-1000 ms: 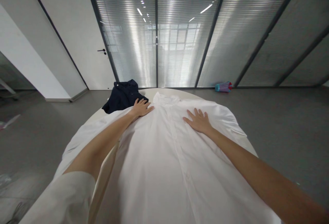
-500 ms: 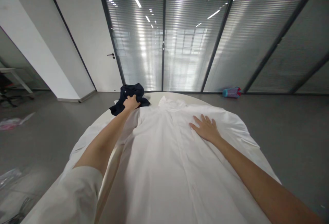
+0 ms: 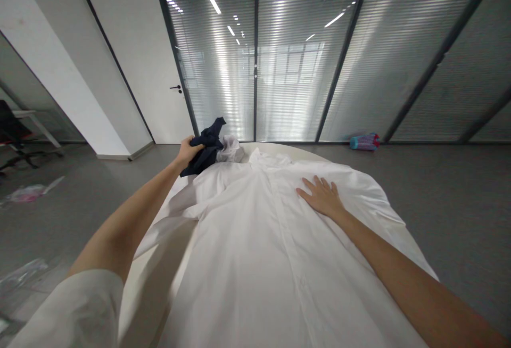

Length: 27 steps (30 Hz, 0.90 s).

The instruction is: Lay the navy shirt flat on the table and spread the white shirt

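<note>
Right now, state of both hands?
Left hand: closed, holding the dark blue garment.
Right hand: open, fingers spread, palm down on the white shirt, gripping nothing.

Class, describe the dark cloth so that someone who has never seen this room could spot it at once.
Facing the glass wall, find the pale table and look to its far left side. There, the person's left hand grips a crumpled dark cloth. Its navy colour sets it apart from the white shirt and the pale crumpled bundle beside it.
</note>
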Motion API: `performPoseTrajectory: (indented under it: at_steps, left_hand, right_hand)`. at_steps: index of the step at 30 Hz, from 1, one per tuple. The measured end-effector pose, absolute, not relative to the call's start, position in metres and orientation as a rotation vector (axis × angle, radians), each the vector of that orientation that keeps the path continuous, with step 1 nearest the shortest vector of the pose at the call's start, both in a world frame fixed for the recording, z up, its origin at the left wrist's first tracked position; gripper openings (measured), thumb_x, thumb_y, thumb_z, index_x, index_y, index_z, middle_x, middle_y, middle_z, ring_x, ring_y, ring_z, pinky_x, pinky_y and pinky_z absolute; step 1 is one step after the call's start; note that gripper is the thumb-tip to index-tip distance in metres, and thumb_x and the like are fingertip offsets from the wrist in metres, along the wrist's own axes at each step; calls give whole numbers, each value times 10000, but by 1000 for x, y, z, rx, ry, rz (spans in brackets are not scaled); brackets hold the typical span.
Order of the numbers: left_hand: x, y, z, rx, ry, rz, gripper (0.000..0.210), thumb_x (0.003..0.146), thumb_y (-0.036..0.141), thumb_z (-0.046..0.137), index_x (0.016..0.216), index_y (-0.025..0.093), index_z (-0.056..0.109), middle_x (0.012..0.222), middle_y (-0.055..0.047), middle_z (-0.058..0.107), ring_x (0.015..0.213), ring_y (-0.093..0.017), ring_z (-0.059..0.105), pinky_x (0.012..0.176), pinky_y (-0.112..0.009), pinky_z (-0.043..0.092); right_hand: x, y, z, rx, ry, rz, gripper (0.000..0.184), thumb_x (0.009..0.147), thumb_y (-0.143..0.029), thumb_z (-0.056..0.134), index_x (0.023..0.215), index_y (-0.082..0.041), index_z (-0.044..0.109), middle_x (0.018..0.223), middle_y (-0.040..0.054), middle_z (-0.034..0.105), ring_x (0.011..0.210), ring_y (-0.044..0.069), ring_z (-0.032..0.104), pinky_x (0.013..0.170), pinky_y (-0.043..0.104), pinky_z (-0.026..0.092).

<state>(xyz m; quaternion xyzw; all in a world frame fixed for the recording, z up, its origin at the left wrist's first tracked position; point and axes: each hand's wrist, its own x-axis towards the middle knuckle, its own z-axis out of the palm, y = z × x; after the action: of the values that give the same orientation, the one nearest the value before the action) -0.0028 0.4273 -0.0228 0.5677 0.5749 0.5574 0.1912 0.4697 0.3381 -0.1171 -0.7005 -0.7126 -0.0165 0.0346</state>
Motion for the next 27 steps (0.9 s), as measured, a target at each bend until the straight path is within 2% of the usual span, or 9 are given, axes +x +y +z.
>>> performPoseTrajectory:
  at_steps: [4,8,12,15,17,20,23,25,27]
  left_hand:
    - [2,423,24,1603,1617,1992,269,627,252,710,726,212,463,665,58,503,701,-142,543,612,-261,412]
    - [14,402,81,1690,1611,2501,249,816,301,659,788,197,435,753,64,512,907,-108,555,745,-284,389]
    - [49,364,116,2013,1475,2540,340,880,476,657,896,184,482,924,40,582,1073,-125,537,892,-340,399]
    - [87,329,119,2275,1333,2373,418,820,545,722,943,201,519,995,7,615,1088,-184,569,947,-384,430]
    - [112,305,112,2491,1243,2093,424,804,545,735,974,207,543,997,-13,633,1069,-220,600,940,-395,457]
    - [140,270,97,2785,1107,1357,378,829,522,710,1010,215,585,998,-32,662,1015,-242,642,886,-374,492]
    - [153,247,78,2863,1035,733,400,838,528,693,1107,247,603,1080,-42,679,998,-256,661,855,-370,506]
    - [152,241,66,2846,1065,581,498,828,536,696,1238,284,566,1191,-48,664,1046,-274,653,885,-396,505]
    - [144,242,56,2804,1085,596,603,813,522,714,1338,308,508,1294,-53,624,1124,-285,626,955,-423,489]
  right_hand:
    - [470,337,-116,-2155,-2178,-47,733,963,-694,241,1549,-282,394,1620,126,317,1491,343,265,1200,566,133]
    - [471,336,-115,-2146,-2175,-52,726,966,-689,255,1542,-274,409,1614,139,325,1485,347,280,1196,559,152]
    - [471,336,-115,-2127,-2177,-74,700,973,-674,270,1524,-275,437,1602,141,348,1471,344,312,1189,557,172]
    - [471,335,-116,-2114,-2173,-94,674,977,-659,293,1508,-277,456,1590,141,369,1462,340,331,1182,558,182]
    - [472,334,-116,-2093,-2180,-139,649,974,-642,333,1490,-276,478,1570,141,398,1442,336,359,1173,554,202]
    - [471,331,-114,-2024,-2199,-210,608,975,-599,379,1467,-264,501,1531,142,446,1394,327,415,1150,538,252]
    - [469,329,-111,-1999,-2209,-219,525,980,-499,397,1358,-197,603,1445,168,528,1334,324,469,1136,522,278]
    - [469,329,-108,-2035,-2195,-193,475,958,-435,428,1251,-142,660,1374,187,578,1305,320,491,1145,506,274]
    - [469,329,-104,-2065,-2166,-139,468,930,-417,465,1233,-115,655,1326,194,606,1285,314,506,1158,490,263]
